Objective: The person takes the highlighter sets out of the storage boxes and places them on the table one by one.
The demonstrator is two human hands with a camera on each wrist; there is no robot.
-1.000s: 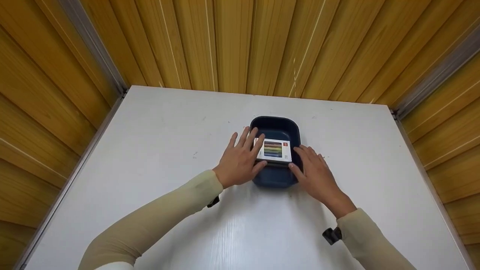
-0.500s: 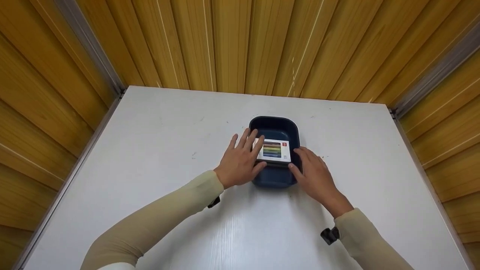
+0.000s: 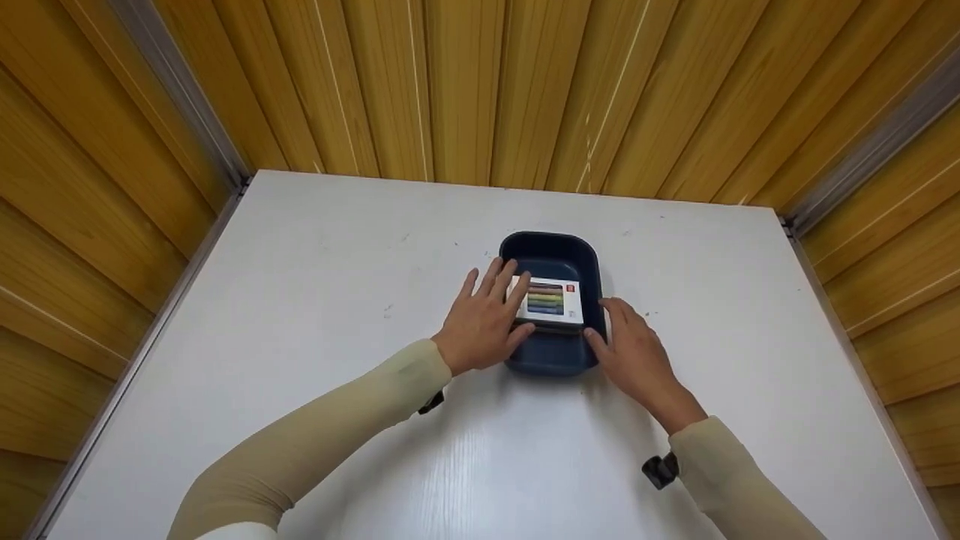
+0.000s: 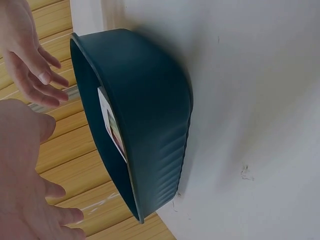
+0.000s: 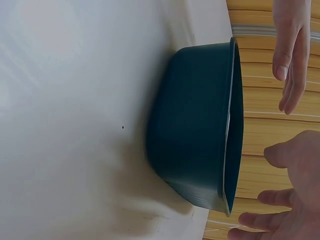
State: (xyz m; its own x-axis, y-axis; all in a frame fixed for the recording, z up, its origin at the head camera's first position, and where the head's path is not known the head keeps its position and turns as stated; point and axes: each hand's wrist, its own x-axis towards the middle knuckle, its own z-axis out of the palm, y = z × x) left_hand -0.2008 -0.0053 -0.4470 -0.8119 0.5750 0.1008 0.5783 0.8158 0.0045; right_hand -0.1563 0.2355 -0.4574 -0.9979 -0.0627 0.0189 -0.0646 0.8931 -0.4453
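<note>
A dark teal plastic basket [image 3: 551,358] stands on the white table. Inside it lies a flat white box [image 3: 572,307] with a window showing several coloured sticks; in the left wrist view the box [image 4: 111,117] shows over the rim. My left hand [image 3: 480,322] is spread over the basket's left side, overlapping the box's left end in the head view. Past the right rim is my right hand [image 3: 636,352], fingers loosely bent, thumb towards the box. Both wrist views show the hands above the basket, apart from its rim and gripping nothing.
The white table [image 3: 315,285] reaches back to a wood-panelled wall [image 3: 465,90]. More panels stand on the left and right, with grey metal strips [image 3: 184,90] in the corners. Black wrist cameras [image 3: 660,471] sit under the sleeves.
My right hand has shifted slightly to the right, away from the box. The left hand, basket and box are nearly unchanged.
</note>
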